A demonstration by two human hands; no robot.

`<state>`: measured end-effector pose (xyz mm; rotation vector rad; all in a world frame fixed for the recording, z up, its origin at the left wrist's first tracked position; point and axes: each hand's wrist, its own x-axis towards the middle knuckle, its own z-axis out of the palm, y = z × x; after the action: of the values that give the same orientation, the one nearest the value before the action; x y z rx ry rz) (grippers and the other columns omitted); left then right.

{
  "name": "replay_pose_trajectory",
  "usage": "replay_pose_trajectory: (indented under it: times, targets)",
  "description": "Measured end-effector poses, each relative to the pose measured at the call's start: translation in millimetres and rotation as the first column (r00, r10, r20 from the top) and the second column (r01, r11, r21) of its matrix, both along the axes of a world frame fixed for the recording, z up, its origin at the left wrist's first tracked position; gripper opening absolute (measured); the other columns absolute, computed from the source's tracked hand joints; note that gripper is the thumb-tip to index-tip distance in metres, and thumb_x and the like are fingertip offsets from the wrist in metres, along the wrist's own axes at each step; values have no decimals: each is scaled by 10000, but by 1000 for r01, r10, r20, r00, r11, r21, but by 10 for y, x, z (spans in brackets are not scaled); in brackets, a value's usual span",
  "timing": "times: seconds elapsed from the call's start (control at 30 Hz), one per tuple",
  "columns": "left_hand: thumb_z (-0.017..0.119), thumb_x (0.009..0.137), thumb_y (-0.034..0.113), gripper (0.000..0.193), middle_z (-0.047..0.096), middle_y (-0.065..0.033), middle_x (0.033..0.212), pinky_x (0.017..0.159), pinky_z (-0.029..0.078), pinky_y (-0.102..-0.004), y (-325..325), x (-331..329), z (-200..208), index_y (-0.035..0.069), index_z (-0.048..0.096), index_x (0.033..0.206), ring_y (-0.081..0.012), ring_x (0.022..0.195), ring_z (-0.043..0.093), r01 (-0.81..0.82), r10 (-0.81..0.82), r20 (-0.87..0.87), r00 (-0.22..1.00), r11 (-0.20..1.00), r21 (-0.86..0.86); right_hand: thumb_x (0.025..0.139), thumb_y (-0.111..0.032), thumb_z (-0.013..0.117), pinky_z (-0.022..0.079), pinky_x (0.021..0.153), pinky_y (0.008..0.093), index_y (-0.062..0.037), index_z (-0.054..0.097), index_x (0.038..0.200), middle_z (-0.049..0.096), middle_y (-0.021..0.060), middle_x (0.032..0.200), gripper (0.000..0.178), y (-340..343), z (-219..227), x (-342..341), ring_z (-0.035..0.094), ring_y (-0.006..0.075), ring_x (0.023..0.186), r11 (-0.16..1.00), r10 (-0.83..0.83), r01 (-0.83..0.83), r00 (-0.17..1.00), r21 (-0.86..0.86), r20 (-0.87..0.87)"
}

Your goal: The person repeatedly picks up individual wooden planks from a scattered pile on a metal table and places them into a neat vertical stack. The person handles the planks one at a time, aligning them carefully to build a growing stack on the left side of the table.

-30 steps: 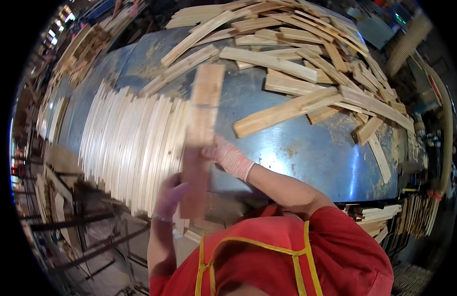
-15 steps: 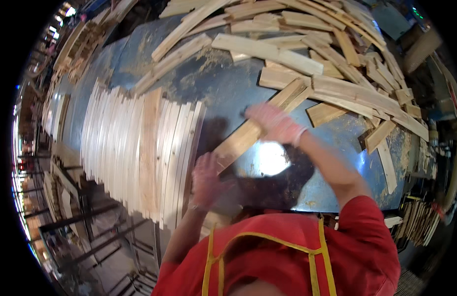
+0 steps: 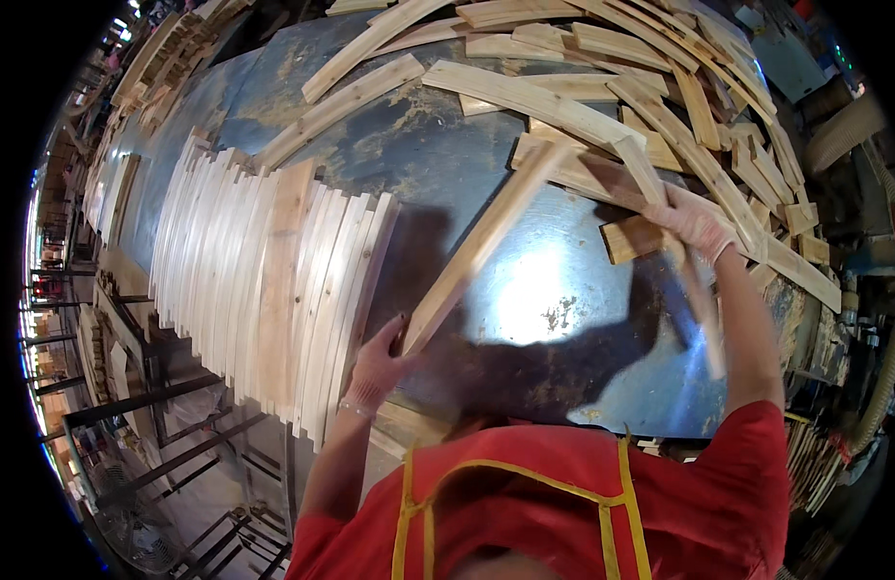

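My left hand [image 3: 381,360], gloved, is closed on the near end of a wooden board [image 3: 486,244], which slants away across the metal table toward the pile. Over at the right, my gloved right hand [image 3: 697,224] grips the middle of another wooden strip [image 3: 642,172]. That strip is smeared by motion toward its near end. Just left of my left hand stands a tight row of pale strips [image 3: 225,280], set on edge side by side. A short board [image 3: 631,239] lies beneath the strip in my right hand.
Loose boards [image 3: 525,101] are heaped along the table's far and right sides. The metal table [image 3: 360,126] carries scattered sawdust. A dark metal frame [image 3: 143,406] and a fan [image 3: 143,532] stand at the lower left. A ribbed hose [image 3: 887,387] hangs at the right.
My right hand has left the slanted board, moved right to the pile and taken hold of another strip. The board in my left hand has swung steeper and turned onto its edge.
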<state>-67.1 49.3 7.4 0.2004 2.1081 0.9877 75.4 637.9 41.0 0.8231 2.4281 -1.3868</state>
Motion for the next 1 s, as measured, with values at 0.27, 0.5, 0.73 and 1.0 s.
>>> replay_pose_trajectory:
  times: [0.27, 0.5, 0.73, 1.0]
  targets:
    - [753, 894, 162, 773, 704, -27, 1103, 785, 515, -255, -601, 299, 442, -6, 511, 1608, -99, 909, 628, -444, 285, 392, 875, 796, 411, 981, -693, 678, 603, 872, 396, -51, 721, 1272, 740, 118, 1024, 706, -2787, -833, -1179, 718, 232, 958, 722, -442, 369, 897, -585, 20]
    - [748, 898, 153, 808, 718, -63, 1051, 607, 504, -270, -916, 313, 540, -2, 461, 1638, -97, 801, 641, -452, 468, 17, 884, 843, 290, 1044, -662, 599, 465, 657, 380, -103, 729, 1043, 653, 98, 802, 574, -4410, -1074, -1828, 611, 228, 737, 775, 112, -43, 991, -630, 70]
    - [890, 800, 177, 833, 727, -134, 1169, 758, 566, -334, -551, 638, -305, -23, 555, 1535, -220, 904, 699, -108, 169, -422, 891, 980, 165, 980, -326, 767, 531, 1077, 409, -81, 532, 1571, 673, 176, 1450, 681, -4387, -209, -459, 657, 264, 1293, 711, -57, -147, 963, -687, -265]
    - [918, 815, 498, 1035, 525, -316, 1548, 1137, 498, -515, 816, 839, 46, -50, 471, 1572, -483, 1370, 586, 475, -366, -627, 688, 880, 7, 995, -366, 731, 572, 955, 394, -23, 732, 1269, 769, 145, 1205, 439, -919, 501, -645, 714, 276, 1077, 975, -224, 190, 830, -118, -510]
